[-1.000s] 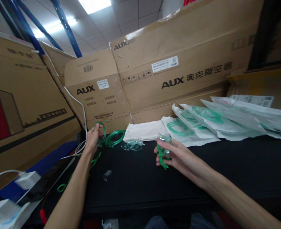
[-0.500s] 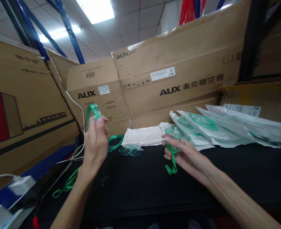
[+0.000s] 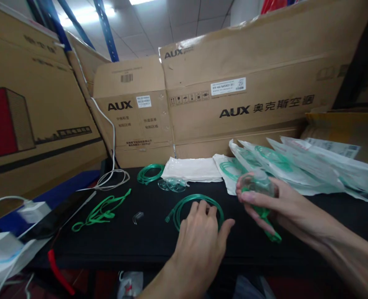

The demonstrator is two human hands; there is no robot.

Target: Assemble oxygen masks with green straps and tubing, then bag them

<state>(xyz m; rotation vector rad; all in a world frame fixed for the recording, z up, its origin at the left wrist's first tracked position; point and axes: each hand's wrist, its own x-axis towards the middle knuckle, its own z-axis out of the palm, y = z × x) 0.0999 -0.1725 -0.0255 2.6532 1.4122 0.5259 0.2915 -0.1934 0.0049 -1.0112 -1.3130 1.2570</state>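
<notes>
"Checking the head view first: where are the hands?"

"Left hand (image 3: 201,234) over a green tubing coil (image 3: 179,207) on the black tabletop (image 3: 121,249), thumb spread, hold released or loose. Right hand (image 3: 280,203) grasps a clear cup-shaped plastic piece (image 3: 258,183), green strap (image 3: 273,236) hanging below; just above the tabletop, in front of the pouches."

"Same view: how much is done?"

"Judged partial. Several white pouches (image 3: 296,178) at right contain green tubing; sealing cannot be told. Outside them: both coils, the second (image 3: 149,173) at the back, clear plastic parts (image 3: 174,185), green elastic straps (image 3: 109,215), a tiny clear piece (image 3: 138,216)."

"Obstructions?"

"Pouches crowd the right hand's far side. Flat white packets (image 3: 191,169) lie before the cardboard panel (image 3: 243,62), which blocks the back. White cable (image 3: 113,141) loops at left, near the straps."
</notes>
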